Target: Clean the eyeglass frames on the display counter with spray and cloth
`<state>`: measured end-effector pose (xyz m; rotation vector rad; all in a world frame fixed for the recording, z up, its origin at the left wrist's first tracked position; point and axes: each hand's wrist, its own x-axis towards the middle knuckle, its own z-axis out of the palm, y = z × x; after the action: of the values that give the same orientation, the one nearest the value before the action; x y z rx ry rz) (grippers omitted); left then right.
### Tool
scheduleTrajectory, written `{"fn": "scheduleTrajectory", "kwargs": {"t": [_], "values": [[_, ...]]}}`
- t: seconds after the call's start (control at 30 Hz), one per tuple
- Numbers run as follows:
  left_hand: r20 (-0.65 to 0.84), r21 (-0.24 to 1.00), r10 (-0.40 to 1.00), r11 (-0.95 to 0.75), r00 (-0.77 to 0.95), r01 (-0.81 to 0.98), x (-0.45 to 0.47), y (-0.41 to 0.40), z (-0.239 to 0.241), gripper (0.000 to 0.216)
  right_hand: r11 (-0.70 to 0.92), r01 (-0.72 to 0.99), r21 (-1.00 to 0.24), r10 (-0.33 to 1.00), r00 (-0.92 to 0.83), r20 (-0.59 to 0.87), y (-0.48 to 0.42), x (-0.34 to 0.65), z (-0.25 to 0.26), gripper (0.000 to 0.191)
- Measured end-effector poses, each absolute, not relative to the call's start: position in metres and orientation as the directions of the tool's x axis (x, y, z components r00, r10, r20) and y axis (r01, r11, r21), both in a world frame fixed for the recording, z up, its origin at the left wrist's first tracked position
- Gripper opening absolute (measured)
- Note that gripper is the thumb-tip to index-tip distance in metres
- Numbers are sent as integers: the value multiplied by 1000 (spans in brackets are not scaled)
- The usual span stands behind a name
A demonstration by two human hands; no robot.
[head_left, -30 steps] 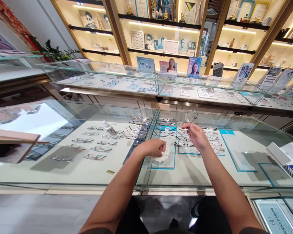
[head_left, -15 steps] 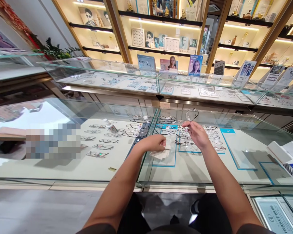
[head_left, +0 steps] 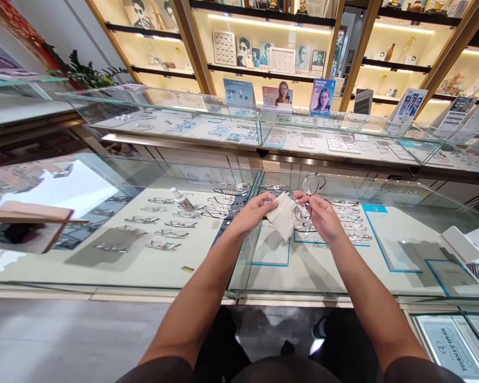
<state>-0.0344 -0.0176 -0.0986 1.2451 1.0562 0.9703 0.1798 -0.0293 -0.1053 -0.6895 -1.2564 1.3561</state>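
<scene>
Between the fingers of my left hand hangs a cream cleaning cloth, raised above the glass counter. My right hand pinches a pair of round, thin-rimmed eyeglasses, one lens standing above the fingers and the other below. The cloth's right edge comes close to the lower lens; whether they touch I cannot tell. Under the glass, beneath my hands, lie rows of eyeglass frames on a blue-edged sheet. A white spray bottle stands left of my left hand.
The glass display counter runs across in front of me. A brown-edged tray with a black object sits at left. White boxes stand at right. Behind are a second glass counter with upright cards and lit shelves.
My left hand has lifted the cloth off the counter and brought it beside the eyeglasses. My right hand still holds the eyeglasses in nearly the same place.
</scene>
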Motion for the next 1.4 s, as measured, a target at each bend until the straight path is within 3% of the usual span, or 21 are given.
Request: {"fn": "scheduleTrajectory", "kwargs": {"t": [0.2, 0.47, 0.63, 0.7, 0.8, 0.9, 1.03, 1.2, 1.4], "values": [[-42, 963, 960, 112, 277, -243, -21, -29, -97, 65, 197, -271, -942, 951, -182, 251, -33, 175, -109, 39], [204, 954, 905, -99, 373, -282, -12, -37, -105, 52, 212, -260, -942, 963, -107, 246, -34, 170, -111, 41], [325, 897, 937, -263, 127, -356, 6, -43, -118, 49, 176, -305, -936, 961, -154, 231, -38, 164, -115, 39], [314, 881, 944, -249, 104, -402, 10, -43, -123, 56, 154, -315, -937, 965, -156, 211, -40, 163, -114, 40], [224, 892, 950, -111, 215, -438, 10, -42, -126, 63, 124, -337, -933, 972, -146, 182, -44, 161, -112, 44], [142, 932, 938, -19, 315, -363, 9, -42, -125, 65, 113, -337, -935, 973, -155, 173, -47, 161, -108, 46], [110, 974, 931, -31, 348, -223, 10, -45, -120, 68, 103, -291, -951, 969, -185, 161, -49, 162, -103, 46], [67, 954, 906, 65, 418, -294, 9, -49, -116, 64, 78, -253, -964, 969, -210, 133, -50, 163, -101, 48], [108, 941, 908, 38, 406, -335, 8, -51, -116, 58, 51, -367, -929, 975, -184, 126, -48, 162, -100, 41]]}}
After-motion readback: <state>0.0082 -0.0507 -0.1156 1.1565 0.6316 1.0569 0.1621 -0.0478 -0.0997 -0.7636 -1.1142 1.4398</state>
